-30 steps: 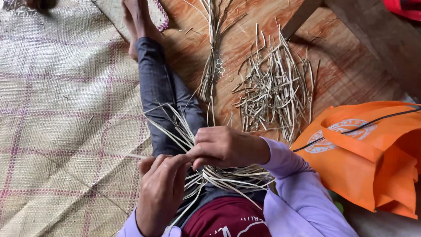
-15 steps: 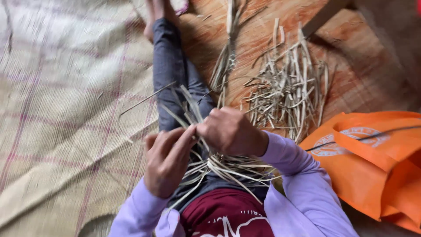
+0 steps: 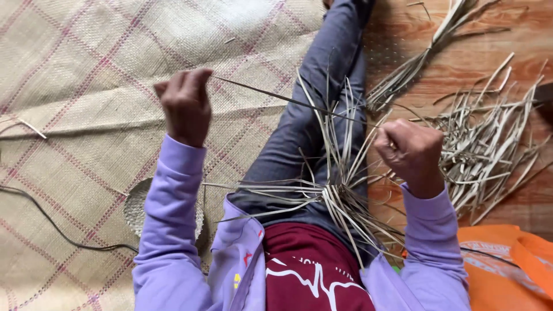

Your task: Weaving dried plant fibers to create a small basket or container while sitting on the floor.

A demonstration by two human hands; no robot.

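My left hand (image 3: 185,105) is raised over the woven mat, pinching one end of a thin pale reed strip (image 3: 288,101) that stretches taut to the right. My right hand (image 3: 410,151) is closed in a fist on the other end of that strip, above my lap. Between the hands, a crossed bundle of reed strips (image 3: 331,184) fans out across my grey-trousered leg (image 3: 314,109) and lap. Both arms wear lilac sleeves.
A checked woven mat (image 3: 86,63) covers the floor on the left, with a dark cord (image 3: 52,222) across it. A pile of cut reed pieces (image 3: 489,144) and a tied reed bunch (image 3: 426,55) lie on the wooden floor (image 3: 403,23). An orange bag (image 3: 512,270) sits at lower right.
My hands were together over the bundle; they have pulled apart, left hand up and left, right hand to the right, drawing one strip taut. The view has swung left.
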